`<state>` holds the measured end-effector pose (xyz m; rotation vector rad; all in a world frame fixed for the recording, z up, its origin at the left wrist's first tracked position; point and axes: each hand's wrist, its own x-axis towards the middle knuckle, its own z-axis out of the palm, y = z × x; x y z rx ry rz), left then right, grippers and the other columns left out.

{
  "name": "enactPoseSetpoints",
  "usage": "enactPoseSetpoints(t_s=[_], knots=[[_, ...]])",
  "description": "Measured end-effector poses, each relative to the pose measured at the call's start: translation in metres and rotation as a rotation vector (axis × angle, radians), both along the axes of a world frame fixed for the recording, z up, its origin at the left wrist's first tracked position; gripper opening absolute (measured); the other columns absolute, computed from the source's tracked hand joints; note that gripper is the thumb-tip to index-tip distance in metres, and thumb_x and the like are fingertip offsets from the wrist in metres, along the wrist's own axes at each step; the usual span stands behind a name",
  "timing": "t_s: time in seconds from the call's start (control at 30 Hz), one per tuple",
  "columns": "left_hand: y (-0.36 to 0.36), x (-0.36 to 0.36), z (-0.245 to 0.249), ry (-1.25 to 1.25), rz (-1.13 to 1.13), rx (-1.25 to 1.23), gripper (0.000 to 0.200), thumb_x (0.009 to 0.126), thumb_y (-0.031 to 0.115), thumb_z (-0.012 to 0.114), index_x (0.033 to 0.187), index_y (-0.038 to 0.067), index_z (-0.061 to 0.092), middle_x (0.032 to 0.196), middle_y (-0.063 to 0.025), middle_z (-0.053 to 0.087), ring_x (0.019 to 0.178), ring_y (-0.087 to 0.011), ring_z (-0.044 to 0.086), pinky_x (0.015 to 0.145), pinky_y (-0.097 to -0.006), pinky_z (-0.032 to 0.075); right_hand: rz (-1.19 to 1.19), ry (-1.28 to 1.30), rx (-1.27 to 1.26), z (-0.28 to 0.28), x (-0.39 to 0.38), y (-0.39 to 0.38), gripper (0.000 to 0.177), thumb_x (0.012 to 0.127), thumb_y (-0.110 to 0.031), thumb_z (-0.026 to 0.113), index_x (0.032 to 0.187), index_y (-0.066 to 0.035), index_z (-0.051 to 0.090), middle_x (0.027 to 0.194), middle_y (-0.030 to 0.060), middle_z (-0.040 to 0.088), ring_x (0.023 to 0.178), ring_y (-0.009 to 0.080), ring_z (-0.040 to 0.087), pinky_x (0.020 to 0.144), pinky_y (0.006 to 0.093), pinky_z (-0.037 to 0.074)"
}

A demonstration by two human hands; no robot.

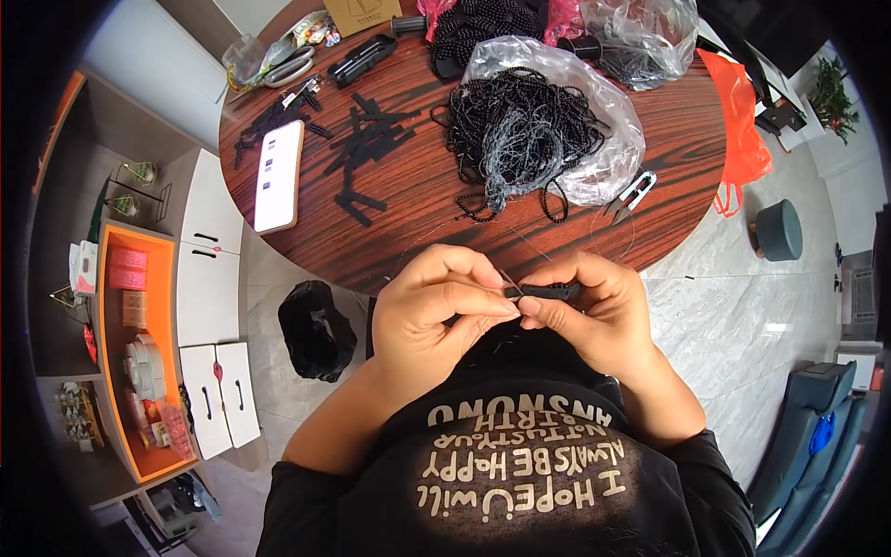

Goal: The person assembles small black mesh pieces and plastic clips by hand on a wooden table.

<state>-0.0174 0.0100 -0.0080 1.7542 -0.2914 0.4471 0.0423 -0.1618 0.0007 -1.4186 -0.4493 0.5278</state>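
My right hand (599,311) pinches a short black fabric strip (543,292) between thumb and fingers, with small black beads along its upper edge. Close against it, my left hand (441,302) has its fingertips closed on a thin needle (510,280) that meets the strip's left end. A fine, pale thread loops from the hands over the table edge. Beyond the hands lies a heap of black bead strings (473,130) with loose grey thread, on a clear plastic bag (617,139). Thread snips (634,197) rest right of the bag.
On the wooden table (371,246) are a phone (279,176), several black fabric strips (376,139), a black tray (362,60), scissors (290,69) and more bagged beads (640,37). An orange-red bag (738,130) hangs at the right edge. A black-lined bin (316,330) stands on the floor.
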Motion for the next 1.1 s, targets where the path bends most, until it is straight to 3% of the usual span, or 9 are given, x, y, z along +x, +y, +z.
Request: enactPoseSetpoints(t_s=[0.2, 0.33, 0.37, 0.5, 0.53, 0.67, 0.87, 1.0, 1.1], knots=[[-0.005, 0.002, 0.006, 0.12, 0.052, -0.242, 0.013, 0.075, -0.008, 0.062, 0.087, -0.003, 0.058, 0.086, -0.0111, 0.055, 0.068, -0.0148, 0.057, 0.062, -0.0209, 0.049, -0.031, 0.029, 0.021, -0.003, 0.0, -0.001, 0.012, 0.077, 0.004, 0.063, 0.088, 0.002, 0.061, 0.075, 0.0059, 0.063, 0.062, 0.0079, 0.059, 0.056, 0.015, 0.047], [0.005, 0.005, 0.031, 0.887, -0.214, -1.056, 0.011, 0.081, -0.005, 0.057, 0.092, -0.005, 0.054, 0.079, -0.0091, 0.056, 0.061, -0.0121, 0.054, 0.057, -0.0182, 0.045, -0.089, 0.059, 0.029, -0.003, 0.0, -0.001, 0.012, 0.077, 0.005, 0.062, 0.089, 0.002, 0.06, 0.075, 0.0061, 0.063, 0.064, 0.0085, 0.059, 0.058, 0.0151, 0.048], [0.004, 0.005, 0.03, 0.887, -0.213, -1.056, 0.011, 0.081, -0.005, 0.057, 0.092, -0.005, 0.054, 0.079, -0.0091, 0.056, 0.061, -0.0121, 0.054, 0.057, -0.0182, 0.045, -0.089, 0.058, 0.029, -0.003, 0.0, -0.001, 0.012, 0.077, 0.005, 0.062, 0.089, 0.002, 0.06, 0.075, 0.0061, 0.063, 0.064, 0.0085, 0.059, 0.058, 0.0151, 0.048], [0.0, 0.002, 0.025, 0.792, -0.112, -0.473, 0.006, 0.084, -0.001, 0.054, 0.089, -0.004, 0.056, 0.068, -0.0063, 0.057, 0.053, -0.0097, 0.048, 0.049, -0.0185, 0.039, -0.146, 0.112, 0.08, -0.003, -0.001, 0.001, 0.013, 0.078, 0.006, 0.061, 0.09, 0.002, 0.06, 0.074, 0.0052, 0.062, 0.064, 0.0086, 0.058, 0.06, 0.0156, 0.048], [-0.003, 0.001, 0.025, 0.791, -0.112, -0.473, 0.006, 0.084, -0.001, 0.054, 0.089, -0.004, 0.056, 0.068, -0.0063, 0.057, 0.053, -0.0097, 0.048, 0.049, -0.0185, 0.039, -0.146, 0.111, 0.08, -0.003, -0.001, 0.002, 0.013, 0.078, 0.006, 0.061, 0.09, 0.002, 0.06, 0.074, 0.0052, 0.062, 0.064, 0.0086, 0.058, 0.06, 0.0156, 0.048], [-0.017, -0.002, 0.025, 0.369, -0.017, 0.021, 0.004, 0.083, -0.001, 0.055, 0.085, -0.001, 0.059, 0.06, -0.002, 0.054, 0.048, -0.0076, 0.042, 0.044, -0.0196, 0.033, -0.222, 0.016, 0.046, -0.001, -0.004, 0.009, 0.013, 0.077, 0.006, 0.061, 0.09, 0.002, 0.061, 0.073, 0.0041, 0.062, 0.063, 0.0075, 0.056, 0.058, 0.0161, 0.045], [-0.016, -0.001, 0.026, 0.121, 0.085, 0.254, 0.004, 0.081, -0.001, 0.057, 0.079, 0.0, 0.06, 0.063, 0.0001, 0.054, 0.048, -0.0056, 0.039, 0.043, -0.0185, 0.029, -0.122, -0.241, -0.084, -0.006, 0.0, 0.004, 0.013, 0.076, 0.006, 0.061, 0.088, 0.002, 0.061, 0.073, 0.0035, 0.062, 0.06, 0.0067, 0.054, 0.054, 0.0168, 0.042], [-0.005, 0.005, 0.048, 0.003, 0.081, 0.626, 0.004, 0.078, -0.003, 0.059, 0.078, 0.001, 0.061, 0.061, 0.001, 0.054, 0.047, -0.0049, 0.039, 0.044, -0.0178, 0.029, -0.056, -0.356, -0.142, -0.007, 0.002, 0.002, 0.012, 0.075, 0.005, 0.062, 0.086, 0.001, 0.062, 0.073, 0.0036, 0.062, 0.058, 0.0063, 0.054, 0.053, 0.0169, 0.041], [0.012, 0.019, 0.056, 0.246, 0.044, 0.442, 0.005, 0.076, -0.004, 0.06, 0.078, 0.001, 0.061, 0.059, 0.0002, 0.053, 0.046, -0.006, 0.038, 0.043, -0.0188, 0.03, 0.041, -0.286, -0.103, -0.006, 0.003, -0.002, 0.014, 0.075, 0.006, 0.062, 0.089, 0.002, 0.06, 0.074, 0.0059, 0.062, 0.062, 0.0087, 0.056, 0.057, 0.0177, 0.044]])
